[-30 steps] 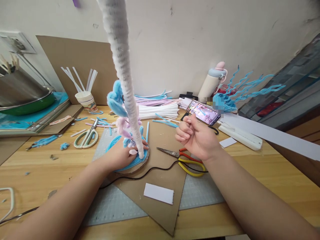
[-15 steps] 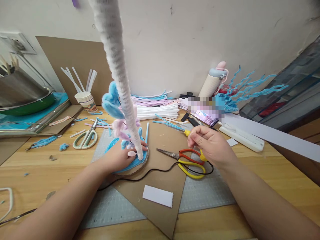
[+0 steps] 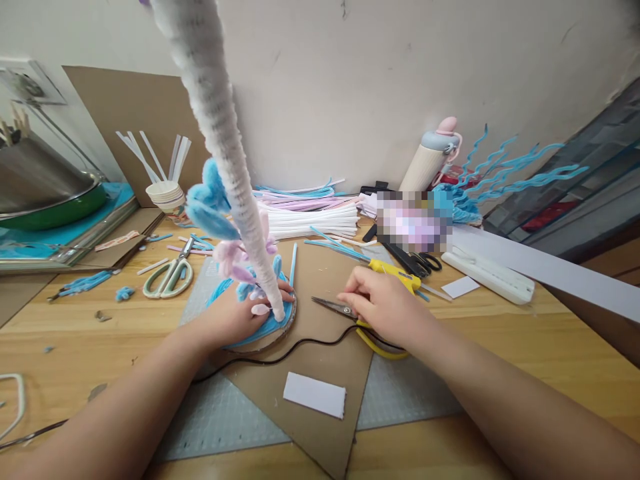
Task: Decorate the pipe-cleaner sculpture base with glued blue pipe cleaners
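Note:
My left hand [image 3: 235, 313] lies over a round base [image 3: 270, 328] covered with blue pipe cleaners, its fingers stretched out behind a tall white-wrapped post [image 3: 245, 193]. Blue fuzzy loops [image 3: 213, 200] and pink fuzzy loops [image 3: 235, 260] are attached along the post's left side. My right hand [image 3: 383, 303] is closed in a pinch above the scissors [image 3: 335, 305], hiding most of their handles. Whether anything is between its fingertips cannot be seen. Just behind that hand, a yellow glue gun [image 3: 395, 272] lies on the table.
Green-handled scissors [image 3: 173, 277] and blue scraps lie left. A paper cup [image 3: 167, 197] holds white sticks. Bundles of white pipe cleaners [image 3: 310, 221] lie at the back, near a bottle [image 3: 425, 160]. A black cord [image 3: 300, 341] crosses the cardboard beside a white card [image 3: 314, 395].
My right hand has moved left, from beside the yellow glue gun to over the scissors. The glue gun now lies behind it. My left hand stays on the base.

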The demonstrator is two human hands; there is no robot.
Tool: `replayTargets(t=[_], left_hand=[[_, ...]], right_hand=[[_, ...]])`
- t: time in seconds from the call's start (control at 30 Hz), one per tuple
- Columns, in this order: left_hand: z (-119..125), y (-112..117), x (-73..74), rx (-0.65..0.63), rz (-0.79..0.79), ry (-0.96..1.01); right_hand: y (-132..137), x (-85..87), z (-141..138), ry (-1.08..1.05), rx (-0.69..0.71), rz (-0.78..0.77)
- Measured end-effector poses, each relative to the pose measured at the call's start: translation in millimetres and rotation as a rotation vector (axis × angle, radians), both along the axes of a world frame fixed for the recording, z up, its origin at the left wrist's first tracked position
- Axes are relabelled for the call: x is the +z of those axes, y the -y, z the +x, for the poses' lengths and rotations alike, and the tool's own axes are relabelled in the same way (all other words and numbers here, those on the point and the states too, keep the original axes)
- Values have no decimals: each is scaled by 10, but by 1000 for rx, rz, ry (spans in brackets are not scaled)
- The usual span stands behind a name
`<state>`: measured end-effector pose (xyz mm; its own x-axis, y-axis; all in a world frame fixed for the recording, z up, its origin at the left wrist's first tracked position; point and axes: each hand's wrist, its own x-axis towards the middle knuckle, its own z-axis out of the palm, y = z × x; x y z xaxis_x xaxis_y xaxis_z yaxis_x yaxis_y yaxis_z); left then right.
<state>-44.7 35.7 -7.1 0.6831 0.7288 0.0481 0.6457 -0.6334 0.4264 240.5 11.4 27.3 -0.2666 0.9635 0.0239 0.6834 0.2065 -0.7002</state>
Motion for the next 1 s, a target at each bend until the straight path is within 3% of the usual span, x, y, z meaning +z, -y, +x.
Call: replayTargets(t=[0.1, 0.33, 0.5, 0.6, 0.8, 0.87, 1.0], left_hand=[[-6, -10, -15, -8, -11, 8], [-4, -4, -20, -19, -8, 45], [-10, -19, -36, -23, 5, 58], [-15, -35, -40, -30, -4, 57], [5, -20, 9, -20, -8, 10], [18, -14, 28, -20, 4, -9], [29, -20, 34, -27, 11, -18]], right_hand=[[31, 31, 12, 62, -17, 49], [526, -13, -311, 300, 381, -40], [722, -155, -510, 468, 512, -49], [664, -158, -465, 368, 503, -65], [337, -71, -310, 221, 278, 9], [223, -72, -304, 206, 289, 63], [50, -105, -327, 185, 442, 267]])
